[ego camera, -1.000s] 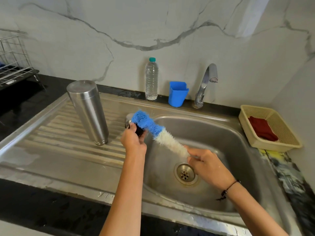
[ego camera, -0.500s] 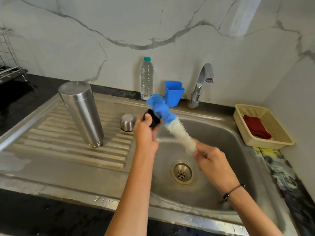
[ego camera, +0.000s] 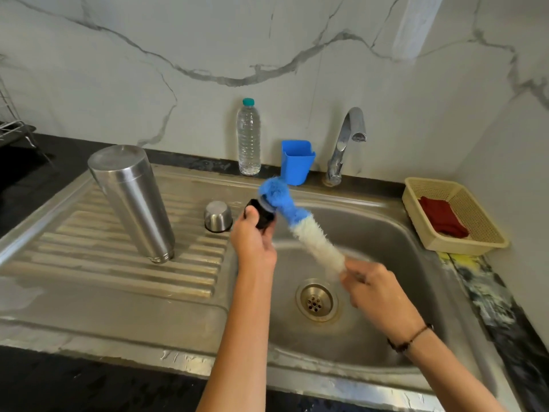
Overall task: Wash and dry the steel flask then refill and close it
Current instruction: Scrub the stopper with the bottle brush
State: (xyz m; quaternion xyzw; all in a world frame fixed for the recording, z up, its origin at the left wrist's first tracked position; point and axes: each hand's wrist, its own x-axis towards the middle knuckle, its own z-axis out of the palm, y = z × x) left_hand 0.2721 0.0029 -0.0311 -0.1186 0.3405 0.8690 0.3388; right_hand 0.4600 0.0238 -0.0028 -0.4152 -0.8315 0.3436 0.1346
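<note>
Both hands have come up and away from the small steel cup since a second ago, and now they work over the big steel sink [ego camera: 416,233]. Back then the left hand was low, right beside that cup.

On the ribbed draining board the tall steel flask [ego camera: 133,200] stands upside down, well to the left of both hands. The left hand is the nearer one to it. Its long side runs up and down, leaning a little.

Next comes the long blue and white bottle brush [ego camera: 300,224]. It slants from the right hand up and left to the black flask stopper [ego camera: 263,214], and its blue tip touches the stopper's top.

The right hand [ego camera: 374,289] grips the brush at its low end, fingers curled round it, though that hand looks blurry. The left hand [ego camera: 252,242] holds the stopper from below, fingers wrapped round it, arm reaching straight up from the bottom.

The small steel cup [ego camera: 218,217] sits upside down on the board, just left of the left hand.
</note>
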